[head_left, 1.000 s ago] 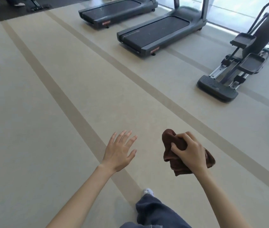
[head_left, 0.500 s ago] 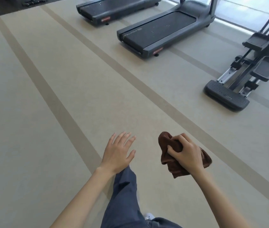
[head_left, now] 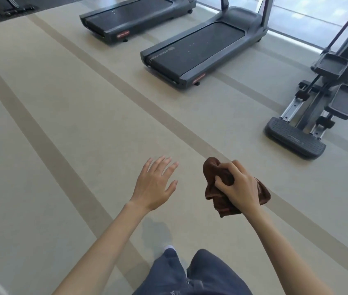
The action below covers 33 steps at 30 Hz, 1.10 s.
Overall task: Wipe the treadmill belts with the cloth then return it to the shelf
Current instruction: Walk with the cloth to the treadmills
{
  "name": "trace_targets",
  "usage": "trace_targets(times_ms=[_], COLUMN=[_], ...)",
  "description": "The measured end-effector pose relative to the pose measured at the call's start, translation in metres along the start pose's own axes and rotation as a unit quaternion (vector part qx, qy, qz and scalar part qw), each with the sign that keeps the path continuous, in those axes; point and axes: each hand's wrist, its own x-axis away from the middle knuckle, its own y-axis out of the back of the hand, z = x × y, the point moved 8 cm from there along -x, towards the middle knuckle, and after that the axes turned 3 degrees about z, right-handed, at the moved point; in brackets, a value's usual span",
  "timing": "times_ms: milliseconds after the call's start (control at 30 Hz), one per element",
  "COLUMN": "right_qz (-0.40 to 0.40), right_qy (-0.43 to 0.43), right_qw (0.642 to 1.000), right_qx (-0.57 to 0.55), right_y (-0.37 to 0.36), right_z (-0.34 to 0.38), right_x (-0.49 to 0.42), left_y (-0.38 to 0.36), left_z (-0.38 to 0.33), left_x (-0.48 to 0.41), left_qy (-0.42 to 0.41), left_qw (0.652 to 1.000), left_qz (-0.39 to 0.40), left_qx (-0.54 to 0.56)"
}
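Note:
My right hand (head_left: 238,186) grips a bunched brown cloth (head_left: 214,188) in front of me, above the beige floor. My left hand (head_left: 156,184) is stretched out beside it, fingers spread and holding nothing. Two dark treadmills stand ahead: the nearer treadmill (head_left: 198,52) lies up and right of my hands, with its black belt facing me, and the farther treadmill (head_left: 134,15) sits at the top centre. Both are well beyond arm's reach. No shelf is in view.
An elliptical trainer (head_left: 322,103) with two foot pedals and a ribbed rear base stands at the right. Darker stripes run diagonally across the floor (head_left: 62,124). My legs in blue trousers (head_left: 192,273) show at the bottom. More equipment sits at the top left corner.
The treadmills and the elliptical have grown larger and shifted down in view as I walked toward them. My legs swapped position mid-step. Both hands keep their pose, cloth still held.

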Motion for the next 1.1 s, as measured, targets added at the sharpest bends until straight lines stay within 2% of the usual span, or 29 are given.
trace_targets(times_ms=[167,333,600,833,967,1100], right_qz=[0.011,0.046,0.062,0.033,0.022,0.052], right_qy=[0.006,-0.022,-0.030,-0.003,0.002,-0.010], right_qw=[1.000,0.999,0.997,0.999,0.999,0.998], right_qx=[0.015,0.005,-0.024,-0.021,-0.030,-0.019], right_y=[-0.027,-0.059,-0.089,-0.077,-0.084,-0.111], right_z=[0.000,-0.019,-0.036,-0.027,-0.027,-0.035], right_x=[-0.055,-0.124,-0.298,-0.449,-0.492,-0.524], left_y=[-0.017,-0.028,-0.021,0.019,0.018,0.006], left_z=[0.042,0.083,0.158,0.202,0.217,0.245], left_x=[-0.044,-0.102,-0.241,-0.380,-0.426,-0.464], left_qy=[-0.002,0.008,0.040,0.037,0.018,0.010], left_qw=[0.999,0.999,0.997,0.998,0.999,0.999], left_qz=[0.039,0.042,0.065,0.003,0.001,0.011], left_qx=[-0.003,-0.013,-0.027,-0.044,-0.038,-0.034])
